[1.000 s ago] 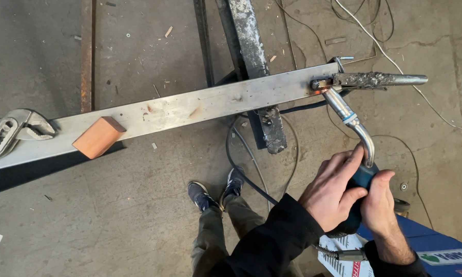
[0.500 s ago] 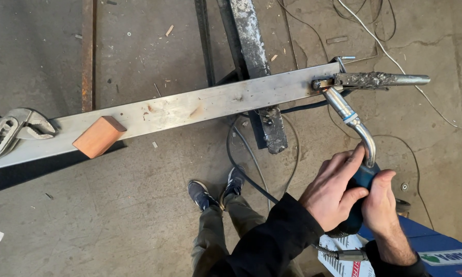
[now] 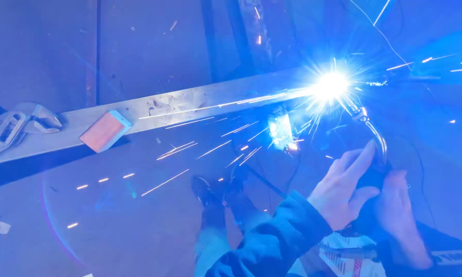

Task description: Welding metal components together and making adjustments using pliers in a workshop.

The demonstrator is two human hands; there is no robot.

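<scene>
Welding torch (image 3: 370,134) is burning at the right end of the long flat steel bar (image 3: 190,105), its curved metal neck running down into a dark handle that both hands are gripping. Left hand (image 3: 344,192) is wrapping the handle from the near side, fingers (image 3: 362,159) closed around it with one reaching up along the neck; right hand (image 3: 398,215) is clasping from the far side, fingers curled shut on the grip. A white-blue arc (image 3: 331,84) is flaring at the tip, and sparks are streaking leftward along the bar and down toward the person's shoes (image 3: 215,190) on the concrete floor (image 3: 87,231).

Bare skin is sitting close to the arc, so burns from spatter look likely, and sparks landing on clothing or cables could scorch them. A wavering grip could wander the bead off the joint.

The bar is dull, scuffed and speckled; a small rectangular reddish block (image 3: 105,131) is resting on its edge, and a shiny clamp (image 3: 18,123) is gripping its left end.
</scene>
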